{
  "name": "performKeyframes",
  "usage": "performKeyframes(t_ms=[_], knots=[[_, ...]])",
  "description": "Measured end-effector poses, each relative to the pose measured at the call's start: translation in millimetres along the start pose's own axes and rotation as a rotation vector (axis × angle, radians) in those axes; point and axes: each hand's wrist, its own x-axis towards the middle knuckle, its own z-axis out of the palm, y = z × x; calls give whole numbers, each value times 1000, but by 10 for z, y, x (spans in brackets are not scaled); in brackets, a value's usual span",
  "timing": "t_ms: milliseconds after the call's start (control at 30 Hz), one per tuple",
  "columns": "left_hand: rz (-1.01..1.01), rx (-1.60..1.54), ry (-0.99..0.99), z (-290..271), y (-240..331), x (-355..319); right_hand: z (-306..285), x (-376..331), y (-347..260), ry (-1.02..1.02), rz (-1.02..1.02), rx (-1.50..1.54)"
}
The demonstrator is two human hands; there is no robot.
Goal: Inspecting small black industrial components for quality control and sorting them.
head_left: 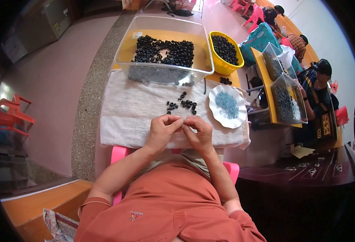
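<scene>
We see left hand and right hand pinched together, fingertips touching, held item too small to tell | over white towel | small black rubber rings just beyond.

Whatever the left hand and right hand pinch is too small to tell

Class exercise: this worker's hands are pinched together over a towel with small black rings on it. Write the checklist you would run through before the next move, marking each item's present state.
1. Left hand and right hand meet fingertip to fingertip: ok.
2. Piece between the fingertips: cannot tell, too small.
3. Loose black rings lie just beyond the hands: ok.
4. White dish of bluish bits beside the right hand: ok.
5. Towel lies flat under the work: ok.
6. Clear bin holds many rings: ok.
</scene>
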Motion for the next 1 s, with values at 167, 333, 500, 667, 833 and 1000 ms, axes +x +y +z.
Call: performKeyframes(t_ms=[167, 333, 500, 667, 833, 1000], knots=[[-18, -24, -30, -10, 8, 6, -14, 5, -3, -11, 31, 88], [-2, -25, -12, -13, -48, -8, -50, -29, 122, -99, 49, 85], [26, -64, 11, -5, -57, -19, -12, -10, 91, -125, -16, -2], [28, -56, 42, 1, -70, -28, 19, 5, 47, -24, -141, -106], [39, -51, 47, 20, -94, -53, 2, 8, 28, -34, -155, -106], [55, -32, 60, 24, -125, -59, 8, 25, 13, -33, -190, -125]])
